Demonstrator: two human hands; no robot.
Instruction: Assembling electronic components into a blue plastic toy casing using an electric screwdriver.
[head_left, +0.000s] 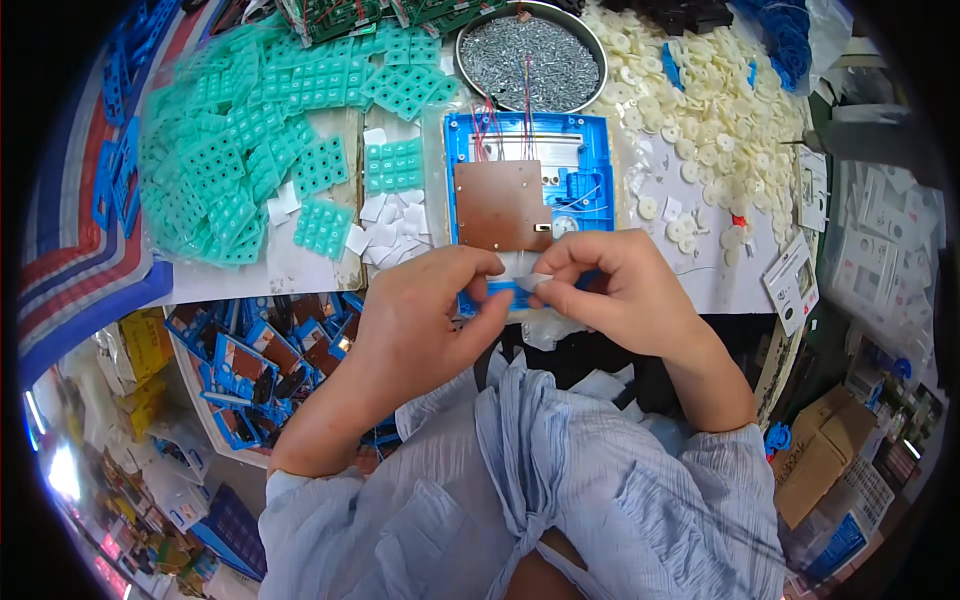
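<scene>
On the bench [218, 284] before me, the blue housing [575, 183] lies open side up, long axis running near to far. My left hand [412, 305] has its grip slightly parted, any hold unclear; my right hand [628, 290] pinches a pale scrap [534, 281], its long axis left-right, tip leftward. I judge I'm readying it, and next comes careful alignment.

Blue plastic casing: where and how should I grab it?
Probably pinch the right rim of the blue plastic casing, coming from the right: that edge looks bare, while the brown circuit board sits left and red wires cross the top.
</scene>
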